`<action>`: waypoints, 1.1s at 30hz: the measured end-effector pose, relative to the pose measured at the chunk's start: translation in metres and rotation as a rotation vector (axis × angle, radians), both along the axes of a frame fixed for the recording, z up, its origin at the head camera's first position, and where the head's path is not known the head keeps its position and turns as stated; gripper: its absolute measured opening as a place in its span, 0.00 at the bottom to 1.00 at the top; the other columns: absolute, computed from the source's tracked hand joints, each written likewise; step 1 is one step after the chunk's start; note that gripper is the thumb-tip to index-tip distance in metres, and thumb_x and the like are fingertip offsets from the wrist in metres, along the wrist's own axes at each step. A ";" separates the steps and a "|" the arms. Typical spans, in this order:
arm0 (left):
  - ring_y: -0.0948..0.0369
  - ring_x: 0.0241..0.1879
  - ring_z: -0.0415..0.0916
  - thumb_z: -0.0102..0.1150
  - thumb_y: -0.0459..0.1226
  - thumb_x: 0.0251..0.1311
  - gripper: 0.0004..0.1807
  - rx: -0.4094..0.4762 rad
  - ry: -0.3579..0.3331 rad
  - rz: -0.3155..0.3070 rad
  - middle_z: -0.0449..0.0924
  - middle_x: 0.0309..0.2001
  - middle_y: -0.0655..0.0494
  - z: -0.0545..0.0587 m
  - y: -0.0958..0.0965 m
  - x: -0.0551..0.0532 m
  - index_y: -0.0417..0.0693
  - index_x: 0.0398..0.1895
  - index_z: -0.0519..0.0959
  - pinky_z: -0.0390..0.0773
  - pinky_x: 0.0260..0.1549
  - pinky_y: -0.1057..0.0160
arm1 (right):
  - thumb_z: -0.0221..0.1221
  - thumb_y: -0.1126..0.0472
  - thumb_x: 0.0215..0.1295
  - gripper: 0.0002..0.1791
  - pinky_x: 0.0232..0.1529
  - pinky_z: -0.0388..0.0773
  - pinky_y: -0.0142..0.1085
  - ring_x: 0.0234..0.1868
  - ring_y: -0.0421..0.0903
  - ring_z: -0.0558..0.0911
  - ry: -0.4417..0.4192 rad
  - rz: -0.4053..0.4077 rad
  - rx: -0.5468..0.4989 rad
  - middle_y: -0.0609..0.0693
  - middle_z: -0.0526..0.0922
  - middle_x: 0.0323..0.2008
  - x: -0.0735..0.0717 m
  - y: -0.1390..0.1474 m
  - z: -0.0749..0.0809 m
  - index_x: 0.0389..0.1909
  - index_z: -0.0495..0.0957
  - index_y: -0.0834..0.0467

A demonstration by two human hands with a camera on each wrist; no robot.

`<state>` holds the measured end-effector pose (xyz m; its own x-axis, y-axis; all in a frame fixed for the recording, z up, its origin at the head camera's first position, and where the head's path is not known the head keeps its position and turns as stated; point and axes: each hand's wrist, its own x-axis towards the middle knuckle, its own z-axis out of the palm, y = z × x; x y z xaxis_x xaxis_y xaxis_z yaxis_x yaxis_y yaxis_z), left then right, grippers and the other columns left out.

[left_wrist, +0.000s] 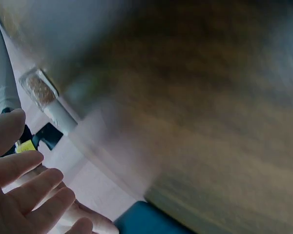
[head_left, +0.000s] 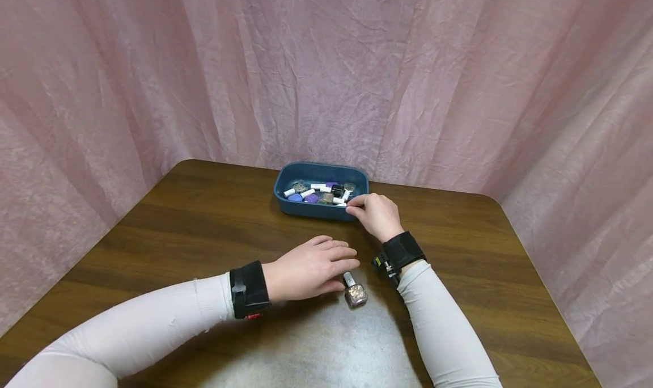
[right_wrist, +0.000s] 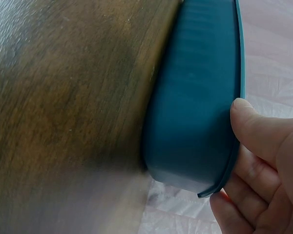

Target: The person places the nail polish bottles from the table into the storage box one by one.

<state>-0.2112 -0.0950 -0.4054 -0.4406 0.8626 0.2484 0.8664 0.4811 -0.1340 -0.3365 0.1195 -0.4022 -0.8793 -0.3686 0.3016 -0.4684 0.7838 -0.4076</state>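
Note:
A blue bin (head_left: 316, 209) holds several nail polish bottles (head_left: 326, 197) with mostly white caps. At its front right corner my right hand (head_left: 376, 213) grips the rim: the thumb (right_wrist: 244, 114) lies over the rim and the fingers go behind it, their tips hidden. A white cap lies close beside these fingertips in the head view. My left hand (head_left: 313, 268) hovers over the table with its fingers spread and loosely bent, holding nothing. Just beside its fingertips, a glittery gold nail polish bottle (head_left: 356, 295) with a white cap lies on its side.
The brown wooden table (head_left: 214, 218) has a shiny grey patch (head_left: 326, 348) at its near side. A pink curtain (head_left: 331, 76) hangs behind and beside the table. Both wrists carry black straps with cameras.

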 end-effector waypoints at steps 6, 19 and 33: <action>0.56 0.73 0.75 0.70 0.52 0.76 0.29 -0.025 -0.053 -0.029 0.81 0.71 0.54 -0.005 0.006 0.003 0.52 0.74 0.80 0.69 0.75 0.51 | 0.69 0.51 0.78 0.13 0.49 0.84 0.54 0.49 0.55 0.91 -0.002 -0.001 0.003 0.50 0.94 0.50 -0.001 0.000 0.000 0.54 0.94 0.52; 0.57 0.69 0.78 0.74 0.52 0.72 0.28 -0.009 -0.058 -0.068 0.84 0.64 0.57 -0.008 0.016 0.004 0.52 0.70 0.83 0.71 0.73 0.53 | 0.69 0.51 0.78 0.13 0.49 0.84 0.54 0.49 0.55 0.90 0.001 -0.001 0.007 0.51 0.94 0.50 0.001 0.001 0.002 0.55 0.94 0.52; 0.60 0.64 0.80 0.75 0.49 0.72 0.26 -0.071 -0.060 -0.099 0.85 0.61 0.60 -0.008 0.028 0.004 0.54 0.68 0.84 0.73 0.70 0.55 | 0.70 0.51 0.77 0.13 0.48 0.84 0.54 0.48 0.55 0.90 0.006 -0.004 0.006 0.50 0.94 0.49 0.000 0.000 0.001 0.54 0.94 0.51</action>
<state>-0.2071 -0.0669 -0.4134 -0.3644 0.9172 0.1614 0.9167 0.3838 -0.1112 -0.3369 0.1199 -0.4014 -0.8791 -0.3668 0.3042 -0.4674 0.7884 -0.4000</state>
